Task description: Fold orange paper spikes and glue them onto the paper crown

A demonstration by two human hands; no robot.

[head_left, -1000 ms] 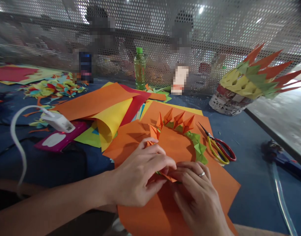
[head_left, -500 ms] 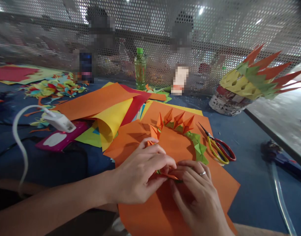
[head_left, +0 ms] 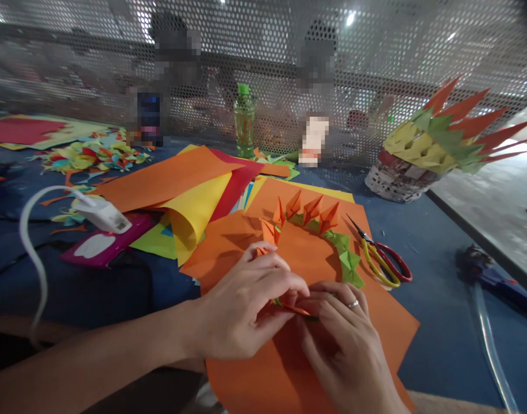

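A ring of folded green paper [head_left: 350,264] lies on orange paper sheets [head_left: 246,376], with several pointed orange folded pieces [head_left: 312,211] standing along its far and left sides. At its near side, my left hand [head_left: 246,305] pinches a small orange folded paper piece [head_left: 303,311] between thumb and fingers. My right hand [head_left: 347,336], with a ring on one finger, has its fingertips closed on the same piece from the right. Fingers cover most of this piece and the green paper beneath it. Scissors [head_left: 386,261] with red and yellow handles lie right of the ring.
A purple power strip [head_left: 88,253] with a white charger [head_left: 103,214] sits left, near coloured sheets [head_left: 172,175] and paper scraps [head_left: 95,152]. Behind stand a green bottle [head_left: 245,123] and a perforated metal screen [head_left: 263,52]. A spiky paper basket [head_left: 412,155] and a glue gun [head_left: 500,282] are right.
Both hands stay at the near side of the ring, fingers closed on the orange piece. The whole view has shifted very slightly; nothing else visibly differs.
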